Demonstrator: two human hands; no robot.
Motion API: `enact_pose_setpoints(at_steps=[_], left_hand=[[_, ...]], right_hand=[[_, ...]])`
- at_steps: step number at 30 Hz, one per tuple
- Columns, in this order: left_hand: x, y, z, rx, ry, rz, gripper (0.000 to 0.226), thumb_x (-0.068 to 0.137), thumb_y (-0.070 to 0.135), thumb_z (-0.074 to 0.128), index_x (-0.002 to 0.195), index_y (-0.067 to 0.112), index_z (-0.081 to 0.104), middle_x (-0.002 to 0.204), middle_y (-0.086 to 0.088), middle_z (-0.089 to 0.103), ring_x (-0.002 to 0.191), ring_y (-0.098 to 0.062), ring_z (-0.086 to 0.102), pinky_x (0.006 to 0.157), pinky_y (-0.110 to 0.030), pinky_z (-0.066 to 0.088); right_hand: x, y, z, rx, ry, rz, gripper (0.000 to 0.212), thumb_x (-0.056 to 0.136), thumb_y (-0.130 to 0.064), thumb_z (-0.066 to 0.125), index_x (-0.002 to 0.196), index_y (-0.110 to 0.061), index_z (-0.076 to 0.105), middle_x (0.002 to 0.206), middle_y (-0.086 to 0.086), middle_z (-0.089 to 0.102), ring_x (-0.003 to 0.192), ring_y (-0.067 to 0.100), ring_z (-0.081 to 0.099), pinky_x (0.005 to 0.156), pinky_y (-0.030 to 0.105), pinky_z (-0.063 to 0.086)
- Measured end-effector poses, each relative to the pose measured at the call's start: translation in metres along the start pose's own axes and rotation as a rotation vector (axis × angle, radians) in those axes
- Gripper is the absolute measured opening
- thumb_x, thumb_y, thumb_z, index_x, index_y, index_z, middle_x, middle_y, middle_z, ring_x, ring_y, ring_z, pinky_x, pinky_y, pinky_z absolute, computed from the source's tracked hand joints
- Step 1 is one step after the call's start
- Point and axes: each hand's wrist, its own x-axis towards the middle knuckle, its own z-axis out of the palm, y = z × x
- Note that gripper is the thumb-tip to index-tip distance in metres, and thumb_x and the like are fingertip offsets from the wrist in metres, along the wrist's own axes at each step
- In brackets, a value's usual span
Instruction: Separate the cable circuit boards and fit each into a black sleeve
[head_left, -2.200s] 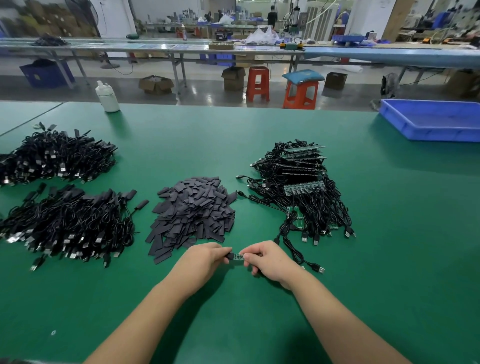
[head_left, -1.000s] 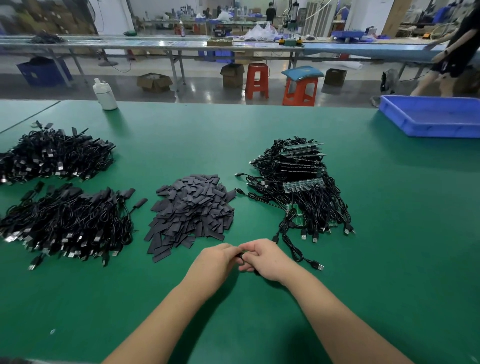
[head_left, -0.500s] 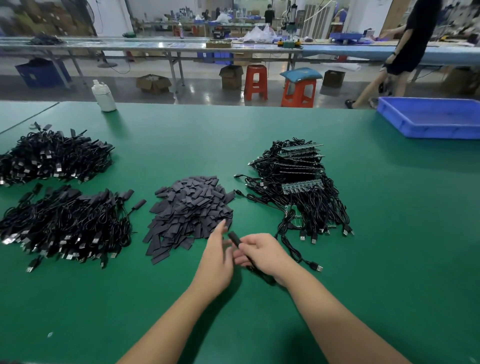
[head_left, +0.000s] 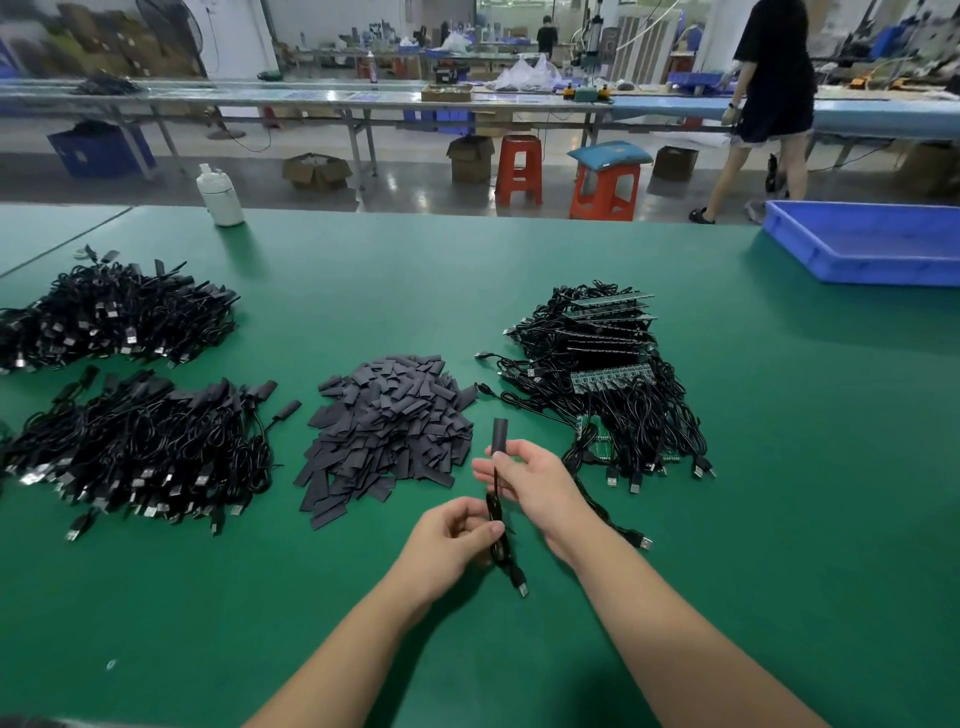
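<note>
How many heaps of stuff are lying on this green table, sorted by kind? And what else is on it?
Finished sleeved cable heaps: 2
Loose black sleeve heap: 1
Heap of cables with bare circuit boards: 1
White bottle: 1
Blue tray: 1
Sleeved cable held in the hands: 1
Total: 7

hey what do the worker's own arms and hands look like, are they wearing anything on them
Both forearms are bare up to the frame's bottom edge: no sleeves show. The left hand and right hand wear no gloves, and no rings, watch or wristband are visible. Fingernails look short and unpainted.
</note>
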Motion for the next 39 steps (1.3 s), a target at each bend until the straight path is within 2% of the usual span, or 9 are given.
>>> enact_pose_setpoints(at_steps=[5,8,12,16,22,26,30,34,39], left_hand=[[0.004,0.019,-0.053,0.287,0.234,0.045,0.006,0.090,0.017,0.070,0.096,0.016,0.069,0.089,-0.010,0.073,0.078,-0.017,0.066,0.084,-0.042,0.055],[0.011,0.030,-0.118,0.639,0.531,0.059,0.019,0.089,0.029,0.070,0.106,0.019,0.067,0.089,0.004,0.068,0.079,-0.014,0.064,0.072,-0.030,0.054],[0.015,0.033,-0.208,0.910,0.797,-0.017,0.040,0.092,0.026,0.066,0.128,0.010,0.057,0.085,0.001,0.064,0.063,-0.010,0.060,0.052,-0.024,0.048],[0.015,0.019,-0.255,1.108,0.778,-0.262,0.064,0.093,0.035,0.064,0.144,0.007,0.039,0.107,-0.019,0.064,0.092,-0.037,0.063,0.076,-0.047,0.056],[0.016,0.003,-0.237,1.314,0.877,-0.171,0.061,0.086,0.032,0.071,0.137,0.007,0.049,0.120,-0.023,0.054,0.106,-0.041,0.053,0.081,-0.050,0.051],[0.022,0.000,-0.210,1.309,0.842,0.000,0.055,0.086,0.023,0.071,0.134,0.004,0.052,0.111,-0.022,0.055,0.085,-0.033,0.056,0.068,-0.044,0.054],[0.029,-0.001,-0.170,1.262,0.701,0.070,0.027,0.095,0.027,0.057,0.117,0.012,0.061,0.104,-0.006,0.058,0.066,-0.016,0.057,0.059,-0.033,0.055],[0.032,-0.005,-0.140,1.318,0.579,0.074,0.019,0.095,0.040,0.053,0.094,0.022,0.050,0.083,0.006,0.052,0.066,-0.015,0.055,0.054,-0.030,0.048],[0.031,-0.016,-0.131,1.279,0.489,0.039,0.030,0.092,0.040,0.062,0.112,0.020,0.054,0.103,0.001,0.051,0.091,-0.021,0.057,0.073,-0.034,0.051]], right_hand=[[0.003,0.014,-0.027,-1.085,0.245,-0.262,0.039,0.099,-0.048,0.047,0.130,-0.026,0.057,0.136,-0.004,0.056,0.126,0.016,0.046,0.107,0.036,0.038],[0.003,0.029,-0.050,-1.254,0.282,-0.169,0.045,0.097,-0.054,0.046,0.134,-0.031,0.055,0.150,0.006,0.040,0.138,0.024,0.033,0.114,0.041,0.029],[-0.004,0.043,-0.067,-1.313,0.137,-0.031,0.053,0.093,-0.064,0.044,0.136,-0.035,0.052,0.149,0.003,0.042,0.137,0.025,0.034,0.112,0.042,0.028],[-0.007,0.038,-0.071,-1.276,0.204,-0.067,0.040,0.096,-0.058,0.043,0.109,-0.030,0.067,0.116,-0.007,0.066,0.115,0.019,0.053,0.102,0.040,0.037],[-0.008,0.035,-0.077,-1.327,0.314,-0.021,0.029,0.093,-0.052,0.056,0.084,-0.025,0.054,0.070,-0.010,0.060,0.078,0.015,0.061,0.095,0.036,0.042],[-0.006,0.041,-0.079,-1.336,0.325,0.036,0.045,0.087,-0.062,0.059,0.104,-0.022,0.045,0.070,-0.011,0.054,0.073,0.017,0.059,0.075,0.033,0.044],[0.000,0.041,-0.075,-1.148,0.354,0.079,0.070,0.086,-0.068,0.056,0.136,-0.021,0.044,0.109,-0.001,0.065,0.099,0.019,0.061,0.064,0.029,0.047],[0.008,0.041,-0.066,-1.074,0.332,0.132,0.045,0.094,-0.044,0.060,0.131,-0.021,0.051,0.109,-0.003,0.064,0.097,0.017,0.061,0.073,0.031,0.052],[0.012,0.039,-0.063,-0.739,0.377,0.184,0.021,0.091,-0.019,0.057,0.111,-0.024,0.056,0.089,-0.008,0.062,0.078,0.012,0.060,0.062,0.028,0.046]])
